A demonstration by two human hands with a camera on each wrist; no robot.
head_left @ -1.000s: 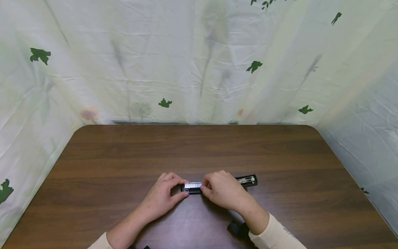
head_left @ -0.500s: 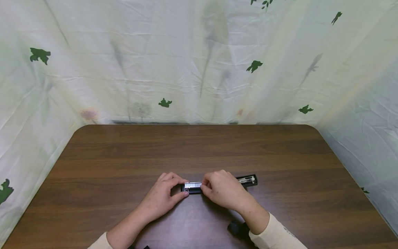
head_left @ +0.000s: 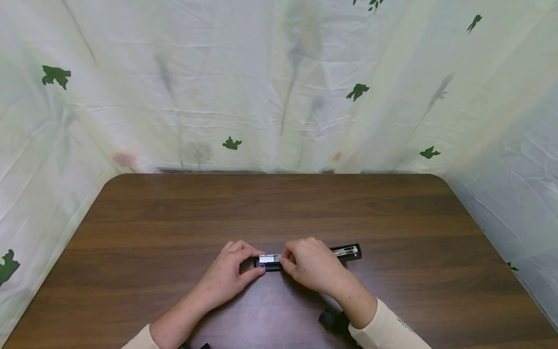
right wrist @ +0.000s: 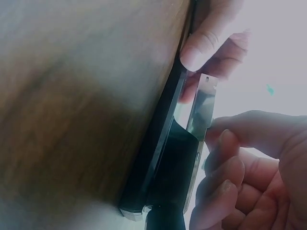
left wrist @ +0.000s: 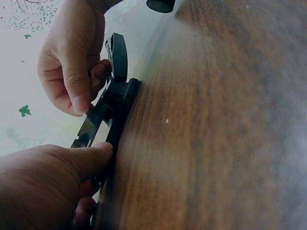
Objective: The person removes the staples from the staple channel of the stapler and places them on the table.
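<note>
A black stapler (head_left: 270,261) lies on the table, its top cover (head_left: 348,252) swung back to the right and its metal magazine (right wrist: 202,108) exposed. My left hand (head_left: 228,275) grips the left end of the base between thumb and fingers. Further right, my right hand (head_left: 313,265) pinches at the magazine with thumb and index finger, its other fingers curled. In the right wrist view the magazine stands raised at an angle from the base (right wrist: 153,148). Whether staples are between my right fingertips cannot be seen; that hand hides the stapler's middle in the head view.
The brown wood-grain table (head_left: 174,213) reaches to a pale curtain (head_left: 261,87) with green leaf shapes at the back and sides. A dark object (head_left: 330,320) lies beneath my right forearm, partly hidden. Another dark piece (head_left: 205,346) shows at the bottom edge.
My right fingertips have crept very slightly left along the stapler's magazine. The left hand keeps its hold in the same place.
</note>
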